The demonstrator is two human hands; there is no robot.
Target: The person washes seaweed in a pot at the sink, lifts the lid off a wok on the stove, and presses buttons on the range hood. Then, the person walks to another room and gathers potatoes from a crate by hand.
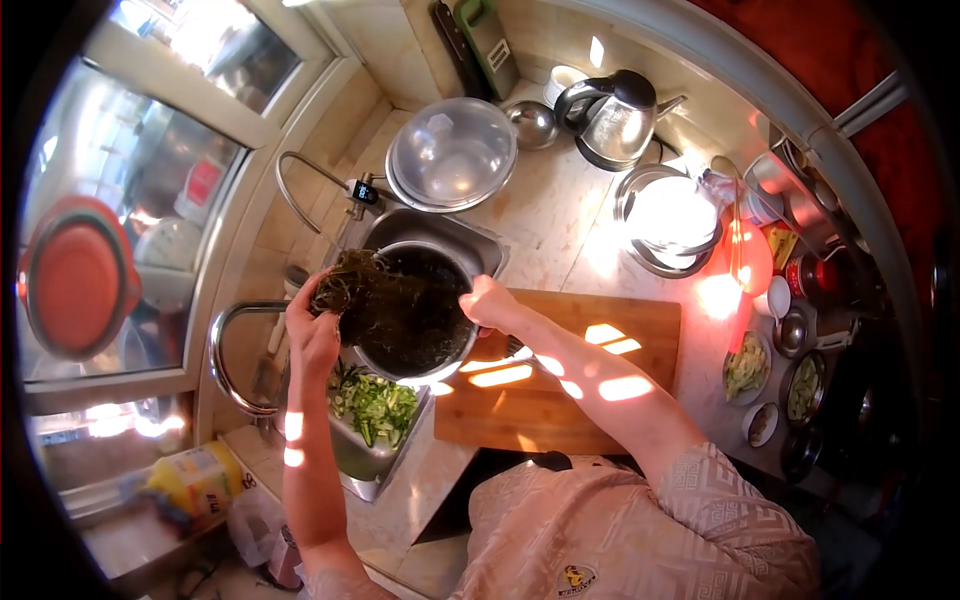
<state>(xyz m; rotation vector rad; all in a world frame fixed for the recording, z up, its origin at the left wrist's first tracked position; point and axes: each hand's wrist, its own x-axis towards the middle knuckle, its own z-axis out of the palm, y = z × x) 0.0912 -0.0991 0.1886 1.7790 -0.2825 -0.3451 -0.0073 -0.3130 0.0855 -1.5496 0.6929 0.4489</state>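
Note:
A round metal pot (424, 379) is held over the double sink, full of dark, stringy stuff that looks like shredded seaweed (415, 300). My right hand (490, 303) is closed on the pot's right edge. At the pot's left side, my left hand (316, 330) is closed around a tangled clump of the same dark strands (350, 283), part of it hanging over the edge. Chopped green vegetables (375, 405) lie in the near sink basin, just below the pot. Beneath my right forearm is a wooden cutting board (640, 345) with patches of sunlight.
A curved chrome faucet (215, 350) arches in from the left. Behind the sink stand a large metal bowl (452, 155) and an electric kettle (617, 120). Stacked dishes (670, 215) and a plate of cut vegetables (746, 368) are to the right. A yellow-labelled bottle (195, 482) sits lower left.

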